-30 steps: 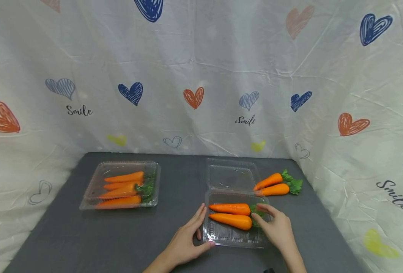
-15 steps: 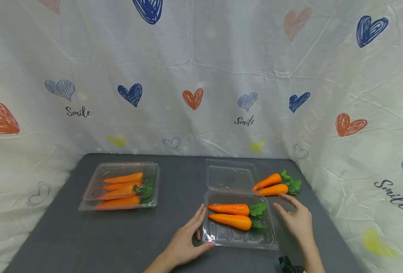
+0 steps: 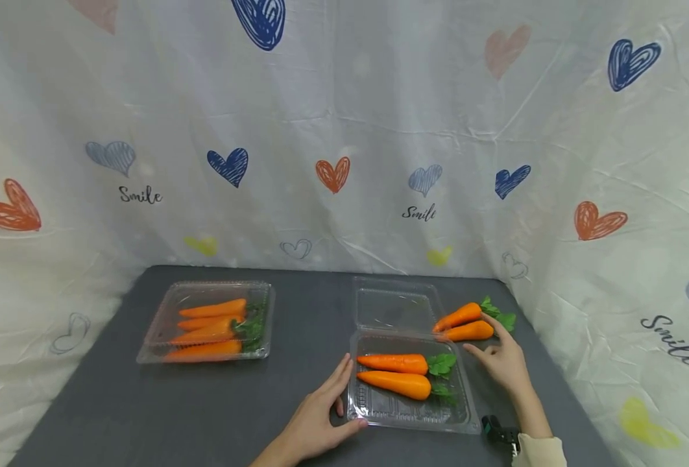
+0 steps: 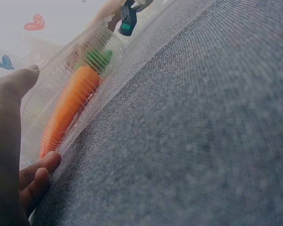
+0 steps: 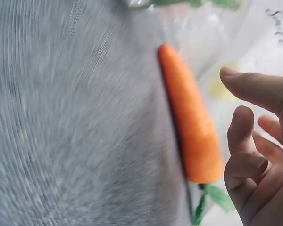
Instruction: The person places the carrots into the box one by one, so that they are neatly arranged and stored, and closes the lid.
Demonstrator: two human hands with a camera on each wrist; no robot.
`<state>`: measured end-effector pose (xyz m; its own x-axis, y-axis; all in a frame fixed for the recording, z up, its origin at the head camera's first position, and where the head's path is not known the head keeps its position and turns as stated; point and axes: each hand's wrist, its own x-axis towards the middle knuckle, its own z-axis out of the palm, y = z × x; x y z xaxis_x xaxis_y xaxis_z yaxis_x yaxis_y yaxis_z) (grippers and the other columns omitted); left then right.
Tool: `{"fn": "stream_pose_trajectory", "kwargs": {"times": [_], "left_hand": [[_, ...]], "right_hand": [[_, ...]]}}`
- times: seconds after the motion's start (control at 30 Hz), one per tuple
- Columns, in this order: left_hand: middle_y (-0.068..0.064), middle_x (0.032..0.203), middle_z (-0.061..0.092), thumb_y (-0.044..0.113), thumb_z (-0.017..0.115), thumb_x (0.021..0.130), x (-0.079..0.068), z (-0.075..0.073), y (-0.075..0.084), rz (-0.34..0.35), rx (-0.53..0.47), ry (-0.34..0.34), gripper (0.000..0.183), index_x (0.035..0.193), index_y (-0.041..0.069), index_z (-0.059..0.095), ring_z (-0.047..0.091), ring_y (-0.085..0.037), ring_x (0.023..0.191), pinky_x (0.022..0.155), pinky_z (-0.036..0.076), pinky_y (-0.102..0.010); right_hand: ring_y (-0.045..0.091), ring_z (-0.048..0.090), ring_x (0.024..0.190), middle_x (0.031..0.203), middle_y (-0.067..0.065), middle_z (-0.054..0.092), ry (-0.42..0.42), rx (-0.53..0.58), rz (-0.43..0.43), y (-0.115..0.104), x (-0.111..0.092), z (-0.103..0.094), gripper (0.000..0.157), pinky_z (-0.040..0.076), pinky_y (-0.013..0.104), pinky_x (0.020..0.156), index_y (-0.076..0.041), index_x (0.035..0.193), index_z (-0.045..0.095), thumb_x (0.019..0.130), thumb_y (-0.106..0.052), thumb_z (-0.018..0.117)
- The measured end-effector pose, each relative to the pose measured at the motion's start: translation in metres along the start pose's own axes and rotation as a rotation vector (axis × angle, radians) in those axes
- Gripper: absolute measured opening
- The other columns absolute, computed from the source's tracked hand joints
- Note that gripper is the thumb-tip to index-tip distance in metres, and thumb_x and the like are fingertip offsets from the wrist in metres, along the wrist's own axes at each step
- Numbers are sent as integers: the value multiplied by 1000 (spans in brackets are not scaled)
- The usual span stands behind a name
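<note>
A clear plastic clamshell container (image 3: 403, 421) lies with its lid folded back, and two carrots (image 3: 394, 385) with green tops rest in its base. My left hand (image 3: 315, 418) touches the container's left side and near corner, thumb and fingers spread along the edge. Beyond the right side, my right hand (image 3: 503, 357) reaches toward two loose carrots (image 3: 467, 331), its index fingertip by the leafy end of the nearer one. In the right wrist view, a gap shows between the thumb and the carrot (image 5: 191, 122), and the hand holds nothing.
A closed clear container (image 3: 152, 334) with several carrots stands at the left of the dark grey table (image 3: 204, 415). The open lid (image 3: 394, 308) lies behind the base, near the loose carrots. A cloth curtain (image 3: 374, 136) with hearts hangs behind.
My right hand has left the leaves of the carrots in the container and moved right and away, to the loose carrots. My left hand stays on the container's edge.
</note>
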<state>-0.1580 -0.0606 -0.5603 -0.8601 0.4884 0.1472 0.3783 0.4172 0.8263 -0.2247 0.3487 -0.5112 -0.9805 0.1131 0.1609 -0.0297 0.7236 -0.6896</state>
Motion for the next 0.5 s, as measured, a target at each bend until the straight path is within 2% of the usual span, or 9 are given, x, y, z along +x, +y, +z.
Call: {"fn": "stream_pose_trajectory", "kwargs": {"times": [0.13, 0.3, 0.37, 0.43, 0.5], "left_hand": [[3, 178, 15, 61, 74, 94, 1, 0, 0, 7, -3, 1, 100, 171, 18, 25, 49, 2, 71, 52, 40, -18], [1, 178, 13, 62, 73, 95, -2, 2, -2, -5, -44, -29, 100, 171, 18, 23, 49, 1, 70, 54, 41, -18], [1, 178, 13, 61, 72, 96, -2, 2, -4, -16, -61, -39, 100, 171, 19, 23, 50, 0, 70, 54, 41, -18], [1, 179, 12, 61, 73, 96, -1, 1, -4, -16, -68, -39, 100, 171, 20, 22, 50, 0, 70, 54, 42, -19], [2, 179, 13, 60, 73, 96, 2, 1, -4, -8, -61, -31, 99, 171, 21, 23, 50, 0, 70, 54, 41, -19]], "right_hand": [[14, 45, 45, 55, 1, 52, -80, -10, 28, 13, 9, 3, 84, 42, 30, 48, -7, 163, 37, 95, -27, 83], [12, 44, 44, 55, 3, 49, -114, -18, -8, 24, 10, 9, 77, 43, 29, 49, -6, 160, 44, 95, -24, 83], [12, 47, 46, 72, 12, 62, -92, -13, -46, 24, 11, 10, 74, 45, 29, 51, -5, 158, 46, 95, -22, 83], [12, 51, 50, 103, 23, 69, -64, -12, -79, 22, 13, 10, 72, 47, 29, 53, -3, 156, 48, 95, -19, 83], [11, 53, 54, 136, 29, 61, -35, -18, -115, 22, 17, 9, 72, 49, 28, 55, 1, 155, 48, 94, -14, 83]]}}
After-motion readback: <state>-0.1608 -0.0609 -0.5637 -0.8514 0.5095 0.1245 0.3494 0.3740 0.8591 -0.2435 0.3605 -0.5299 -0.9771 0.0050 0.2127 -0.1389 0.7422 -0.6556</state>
